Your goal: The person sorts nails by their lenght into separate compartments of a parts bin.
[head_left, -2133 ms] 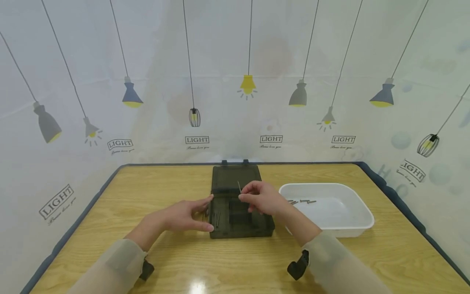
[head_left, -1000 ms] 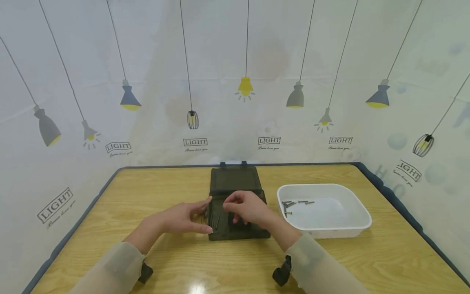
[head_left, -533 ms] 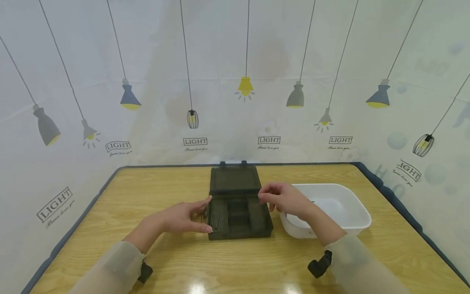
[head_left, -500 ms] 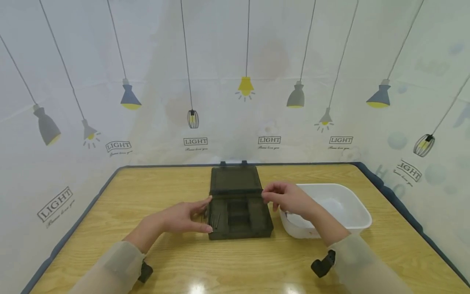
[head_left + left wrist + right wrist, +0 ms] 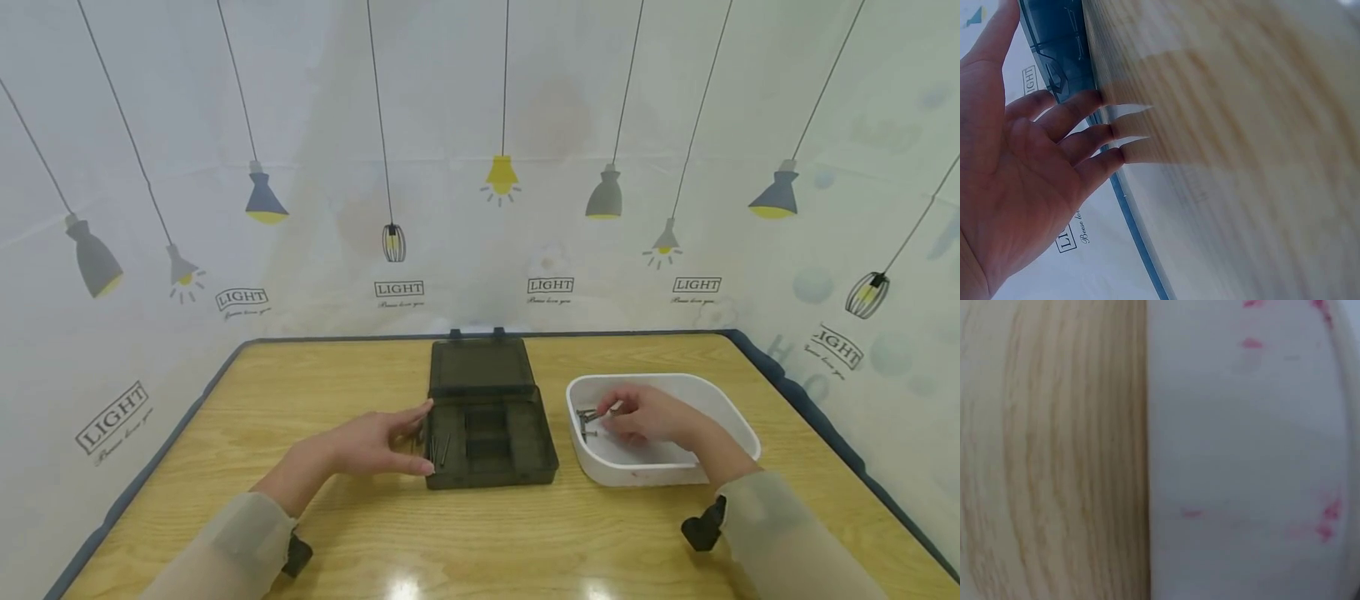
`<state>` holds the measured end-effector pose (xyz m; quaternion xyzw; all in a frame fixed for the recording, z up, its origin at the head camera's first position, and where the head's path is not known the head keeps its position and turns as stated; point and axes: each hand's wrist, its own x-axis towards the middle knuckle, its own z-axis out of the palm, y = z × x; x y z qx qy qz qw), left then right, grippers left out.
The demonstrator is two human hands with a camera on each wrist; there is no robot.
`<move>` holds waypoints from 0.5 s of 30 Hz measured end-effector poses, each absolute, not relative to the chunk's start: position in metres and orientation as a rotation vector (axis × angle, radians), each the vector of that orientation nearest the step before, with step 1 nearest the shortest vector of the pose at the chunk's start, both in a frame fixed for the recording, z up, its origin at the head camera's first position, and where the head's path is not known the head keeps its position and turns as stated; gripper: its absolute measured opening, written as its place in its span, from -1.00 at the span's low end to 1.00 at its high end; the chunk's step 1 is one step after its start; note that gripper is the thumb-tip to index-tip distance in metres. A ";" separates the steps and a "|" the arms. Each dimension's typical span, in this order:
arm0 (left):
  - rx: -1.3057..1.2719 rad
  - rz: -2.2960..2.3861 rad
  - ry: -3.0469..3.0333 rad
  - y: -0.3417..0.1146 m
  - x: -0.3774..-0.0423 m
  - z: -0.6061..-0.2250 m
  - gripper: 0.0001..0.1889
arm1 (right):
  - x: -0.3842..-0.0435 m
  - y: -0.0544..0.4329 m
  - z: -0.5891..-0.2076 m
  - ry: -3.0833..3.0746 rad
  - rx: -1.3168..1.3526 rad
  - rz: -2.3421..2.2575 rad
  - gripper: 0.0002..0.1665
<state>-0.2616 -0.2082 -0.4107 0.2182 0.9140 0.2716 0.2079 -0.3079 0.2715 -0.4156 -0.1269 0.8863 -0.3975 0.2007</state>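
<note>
My left hand (image 5: 367, 442) rests at the left side of an opened dark plastic box (image 5: 534, 442), thumb and index finger spread along its edge. In the left wrist view the fingers of the left hand (image 5: 1041, 156) are loosely extended and hold nothing. Several thin metal screws (image 5: 446, 450) lie in the box's left compartment. My right hand (image 5: 648, 415) reaches inside a white tray (image 5: 720, 417), fingertips right at a small pile of screws (image 5: 587, 414) by its left wall. The right wrist view shows only the tray's outer wall (image 5: 1241, 437) with pink marks, without the hand.
The box's lid (image 5: 480, 364) lies tipped back toward the rear edge of the wooden table (image 5: 322, 375). A pale fabric backdrop (image 5: 450, 100) printed with lamps surrounds the table behind and at the sides.
My right hand pinched a thin screw over the box, lowered toward its left compartment, then moved right with no screw visible and down into the tray. My left hand has stayed at the box.
</note>
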 end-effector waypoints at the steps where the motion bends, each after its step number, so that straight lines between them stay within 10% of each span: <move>1: 0.611 0.756 2.544 -0.208 -0.262 -0.411 0.17 | -0.308 0.273 -0.417 2.476 -0.351 -1.095 -0.70; 15: 0.632 0.756 2.545 -0.207 -0.261 -0.410 0.16 | -0.310 0.272 -0.424 2.511 -0.347 -1.033 -0.60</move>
